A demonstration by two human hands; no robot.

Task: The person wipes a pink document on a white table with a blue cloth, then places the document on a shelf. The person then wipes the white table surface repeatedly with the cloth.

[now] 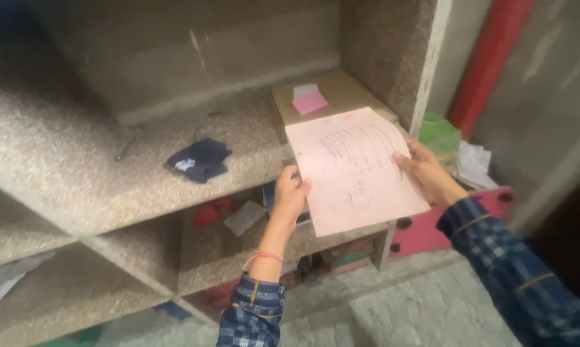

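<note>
I hold a pale pink sheet of paper (353,168) with pen scribbles on it in both hands, in front of a stone shelf unit. My left hand (290,196) grips its left edge, thumb on top. On the sheet's right edge, my right hand (425,170) pinches it. The sheet is tilted and hovers over the front right corner of the upper shelf (110,173). Both wrists wear blue checked sleeves, and a pink thread circles the left wrist.
On the upper shelf lie a dark blue folded cloth (200,159), a brown cardboard piece (332,96) with a small pink note (309,101) and a thin metal bit (128,146). The lower shelf holds papers and red items. A red pipe (492,58) stands right.
</note>
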